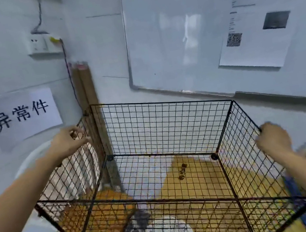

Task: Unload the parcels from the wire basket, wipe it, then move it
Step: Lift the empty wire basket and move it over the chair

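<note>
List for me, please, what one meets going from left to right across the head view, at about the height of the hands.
paper sign on the wall → left hand, holding the basket's left rim → far wall of the wire basket → right hand, gripping the right rim.

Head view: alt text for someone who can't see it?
Two hands grip an empty black wire basket by its top rim, left hand on the left panel, right hand on the right. A whiteboard and a paper sign hang on the walls.
</note>
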